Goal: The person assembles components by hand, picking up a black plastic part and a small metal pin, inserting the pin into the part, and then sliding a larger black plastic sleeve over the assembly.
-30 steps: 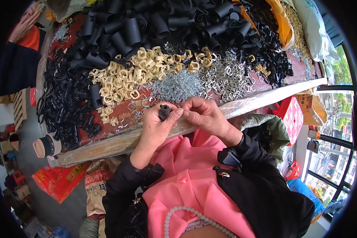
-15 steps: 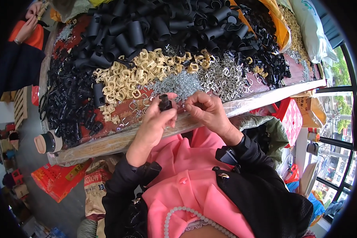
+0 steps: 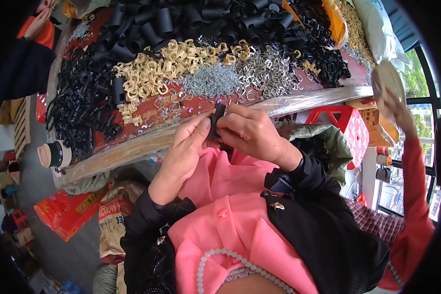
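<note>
Pose: left hand (image 3: 185, 149), right hand (image 3: 255, 131) together near table edge (image 3: 120, 154) | fingers (image 3: 233, 123) of both pinching black part (image 3: 220, 111)

A single small black part (image 3: 219, 111), matt and seemingly plastic, sits just above the centre of the frame, held between the left hand (image 3: 187, 142) and the right hand (image 3: 247, 130). It stands nearly upright, its top leaning slightly toward the right of the frame. The narrow upper end shows clear of the fingers; they cover much of the lower portion, so its full shape cannot be told.
</note>
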`<action>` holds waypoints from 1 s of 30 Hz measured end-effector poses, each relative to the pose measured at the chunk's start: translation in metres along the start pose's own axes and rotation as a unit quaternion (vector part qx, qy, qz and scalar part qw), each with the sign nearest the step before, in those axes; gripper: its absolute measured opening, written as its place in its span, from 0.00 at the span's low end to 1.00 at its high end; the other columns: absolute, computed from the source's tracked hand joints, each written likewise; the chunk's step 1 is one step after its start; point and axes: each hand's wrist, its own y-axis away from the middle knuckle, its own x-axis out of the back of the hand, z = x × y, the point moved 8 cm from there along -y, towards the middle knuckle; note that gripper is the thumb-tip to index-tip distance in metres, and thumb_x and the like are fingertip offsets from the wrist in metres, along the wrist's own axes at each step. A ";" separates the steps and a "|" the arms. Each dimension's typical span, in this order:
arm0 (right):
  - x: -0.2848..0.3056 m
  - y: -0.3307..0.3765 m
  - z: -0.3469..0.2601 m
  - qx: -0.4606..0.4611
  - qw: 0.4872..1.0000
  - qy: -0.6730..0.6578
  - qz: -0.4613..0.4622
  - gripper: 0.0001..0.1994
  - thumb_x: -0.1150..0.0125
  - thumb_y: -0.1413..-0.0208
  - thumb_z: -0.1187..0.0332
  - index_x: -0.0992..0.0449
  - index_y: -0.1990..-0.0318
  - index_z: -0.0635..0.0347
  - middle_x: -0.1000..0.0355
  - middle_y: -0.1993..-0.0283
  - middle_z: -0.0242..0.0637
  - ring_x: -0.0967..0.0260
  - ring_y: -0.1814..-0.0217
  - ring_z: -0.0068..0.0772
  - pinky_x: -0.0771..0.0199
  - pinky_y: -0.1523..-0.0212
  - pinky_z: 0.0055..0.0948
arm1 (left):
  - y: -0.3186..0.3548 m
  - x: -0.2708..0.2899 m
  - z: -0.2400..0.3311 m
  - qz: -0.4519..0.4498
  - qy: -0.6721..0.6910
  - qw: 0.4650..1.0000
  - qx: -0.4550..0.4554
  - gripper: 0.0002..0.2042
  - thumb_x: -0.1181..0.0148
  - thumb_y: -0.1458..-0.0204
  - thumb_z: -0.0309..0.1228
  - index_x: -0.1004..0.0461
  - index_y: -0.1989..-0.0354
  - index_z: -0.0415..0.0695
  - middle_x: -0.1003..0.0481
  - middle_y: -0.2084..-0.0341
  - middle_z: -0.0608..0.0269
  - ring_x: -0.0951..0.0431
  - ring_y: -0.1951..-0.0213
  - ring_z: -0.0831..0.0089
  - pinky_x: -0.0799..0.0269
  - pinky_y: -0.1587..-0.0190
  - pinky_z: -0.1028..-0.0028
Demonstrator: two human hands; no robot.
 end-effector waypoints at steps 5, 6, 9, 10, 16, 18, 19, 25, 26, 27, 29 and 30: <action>-0.007 0.001 -0.006 -0.003 0.998 0.032 -0.062 0.06 0.43 0.65 0.78 0.31 0.76 0.63 0.37 0.77 0.37 0.36 0.77 0.37 0.36 0.78 0.29 | 0.010 -0.002 -0.005 -0.006 -0.029 1.000 -0.003 0.19 0.57 0.46 0.34 0.42 0.50 0.35 0.33 0.63 0.63 0.31 0.64 0.78 0.33 0.61 0.79; -0.009 0.001 -0.007 -0.007 0.996 0.041 -0.082 0.05 0.43 0.66 0.78 0.31 0.77 0.63 0.37 0.77 0.37 0.36 0.77 0.38 0.36 0.79 0.29 | 0.012 -0.005 -0.008 -0.014 -0.034 0.999 0.012 0.18 0.57 0.46 0.34 0.42 0.50 0.36 0.33 0.62 0.64 0.32 0.63 0.79 0.34 0.60 0.78; -0.011 0.001 -0.008 -0.032 0.993 0.053 -0.104 0.05 0.43 0.65 0.78 0.31 0.77 0.63 0.37 0.78 0.38 0.36 0.77 0.39 0.36 0.78 0.30 | 0.017 -0.008 -0.013 -0.032 -0.044 0.998 0.042 0.18 0.57 0.47 0.33 0.42 0.50 0.37 0.35 0.60 0.66 0.34 0.60 0.80 0.37 0.58 0.78; -0.013 0.001 -0.006 -0.043 0.991 0.059 -0.115 0.04 0.44 0.65 0.77 0.31 0.78 0.63 0.36 0.78 0.38 0.36 0.76 0.39 0.36 0.78 0.30 | 0.017 -0.008 -0.014 -0.036 -0.050 0.997 0.045 0.18 0.56 0.47 0.33 0.42 0.50 0.38 0.35 0.59 0.66 0.34 0.60 0.80 0.37 0.58 0.78; -0.021 0.001 0.008 -0.054 0.994 0.008 -0.096 0.04 0.44 0.64 0.77 0.31 0.78 0.62 0.36 0.79 0.38 0.35 0.76 0.39 0.36 0.77 0.29 | 0.009 0.011 -0.024 0.009 -0.001 0.998 0.057 0.16 0.55 0.47 0.31 0.40 0.51 0.38 0.33 0.62 0.64 0.31 0.63 0.79 0.34 0.61 0.80; -0.023 -0.003 0.015 -0.050 0.992 -0.054 -0.100 0.03 0.44 0.63 0.76 0.31 0.78 0.62 0.36 0.79 0.38 0.35 0.76 0.38 0.36 0.77 0.29 | 0.007 0.016 -0.023 0.013 0.022 0.998 0.052 0.16 0.54 0.48 0.30 0.40 0.52 0.38 0.33 0.61 0.63 0.31 0.63 0.78 0.34 0.61 0.80; -0.022 -0.006 0.019 -0.052 0.992 -0.052 -0.100 0.03 0.44 0.63 0.76 0.31 0.78 0.62 0.36 0.79 0.38 0.35 0.76 0.38 0.36 0.77 0.29 | 0.005 0.018 -0.024 0.016 0.046 0.997 0.051 0.16 0.53 0.48 0.30 0.39 0.52 0.38 0.32 0.61 0.62 0.30 0.64 0.78 0.33 0.61 0.79; 0.028 -0.012 0.072 -0.119 0.984 0.131 0.029 0.04 0.44 0.59 0.73 0.30 0.74 0.62 0.36 0.78 0.39 0.35 0.76 0.40 0.37 0.77 0.29 | -0.003 0.038 -0.012 0.026 0.105 0.993 0.046 0.14 0.51 0.50 0.28 0.37 0.56 0.36 0.31 0.62 0.57 0.29 0.64 0.75 0.32 0.61 0.78; 0.043 -0.006 0.091 -0.154 0.959 0.233 0.047 0.04 0.44 0.58 0.72 0.30 0.73 0.61 0.35 0.77 0.39 0.35 0.75 0.41 0.37 0.77 0.30 | -0.006 0.039 -0.012 0.030 0.105 0.993 0.043 0.14 0.51 0.50 0.28 0.38 0.55 0.36 0.31 0.62 0.54 0.28 0.64 0.73 0.31 0.61 0.78; 0.054 0.001 0.109 -0.185 0.924 0.329 0.063 0.05 0.45 0.58 0.72 0.30 0.71 0.60 0.35 0.77 0.39 0.35 0.75 0.41 0.37 0.77 0.30 | -0.007 0.040 -0.010 0.037 0.106 0.993 0.038 0.15 0.51 0.50 0.28 0.38 0.55 0.36 0.31 0.62 0.52 0.28 0.65 0.72 0.31 0.61 0.77; 0.059 0.010 0.136 -0.190 0.913 0.356 0.055 0.05 0.45 0.57 0.72 0.31 0.71 0.60 0.35 0.76 0.39 0.35 0.75 0.42 0.37 0.76 0.31 | -0.010 0.041 -0.009 0.042 0.107 0.993 0.032 0.15 0.51 0.50 0.28 0.38 0.55 0.35 0.31 0.62 0.49 0.27 0.65 0.70 0.30 0.62 0.77; 0.062 0.014 0.147 -0.195 0.903 0.381 0.049 0.05 0.46 0.57 0.72 0.31 0.70 0.59 0.35 0.76 0.39 0.36 0.75 0.43 0.37 0.76 0.31 | -0.012 0.039 -0.010 0.038 0.112 0.992 0.035 0.14 0.52 0.50 0.28 0.37 0.56 0.35 0.31 0.62 0.51 0.27 0.65 0.71 0.30 0.61 0.77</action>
